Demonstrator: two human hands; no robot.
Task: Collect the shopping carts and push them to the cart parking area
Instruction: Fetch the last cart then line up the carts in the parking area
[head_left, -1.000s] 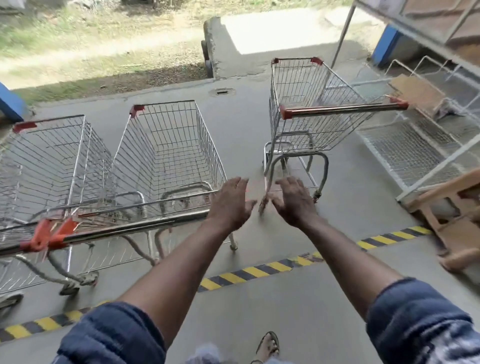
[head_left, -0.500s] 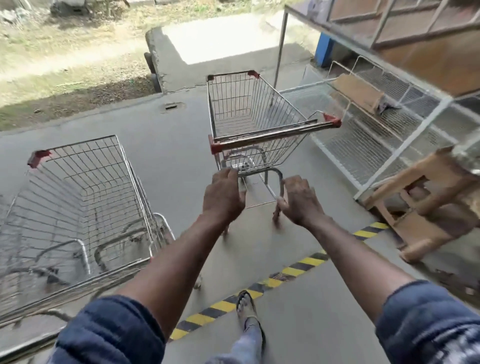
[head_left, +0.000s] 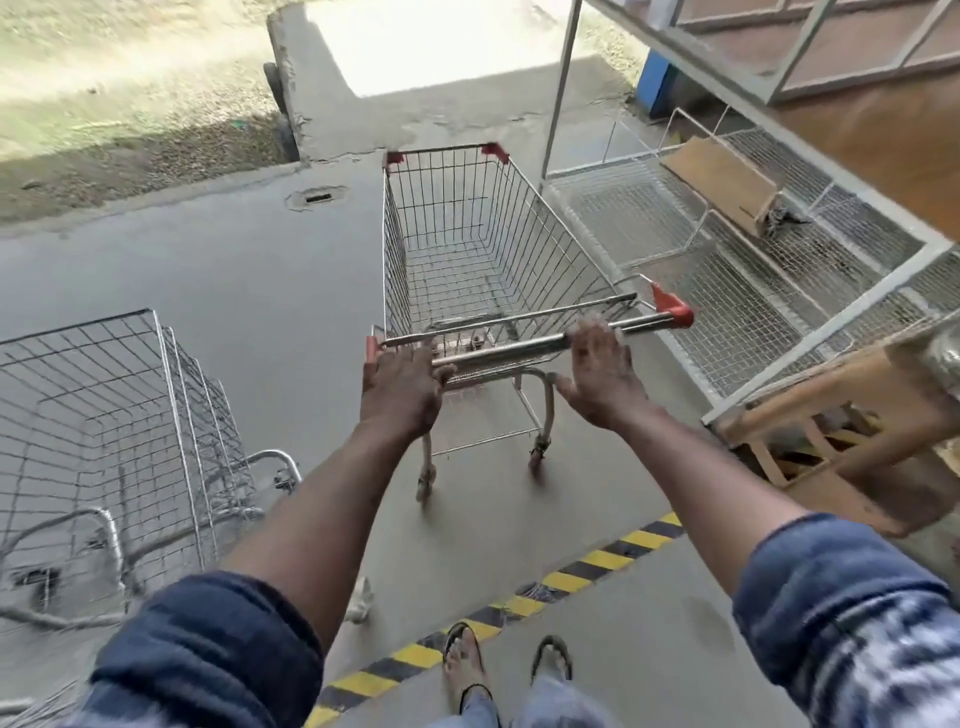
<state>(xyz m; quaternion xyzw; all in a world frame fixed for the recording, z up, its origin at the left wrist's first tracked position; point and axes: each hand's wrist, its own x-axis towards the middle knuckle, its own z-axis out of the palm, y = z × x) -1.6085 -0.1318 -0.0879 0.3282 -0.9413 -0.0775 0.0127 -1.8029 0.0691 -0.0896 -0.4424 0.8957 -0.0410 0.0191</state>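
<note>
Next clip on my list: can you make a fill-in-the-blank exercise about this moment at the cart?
1. The left hand and the right hand touch the ____ of the cart.
2. The corner caps on its far rim are ____.
3. The other carts stand on the person's ____ side.
4. The floor stripe is yellow and ____.

Missing words: handle, red, left, black.
</note>
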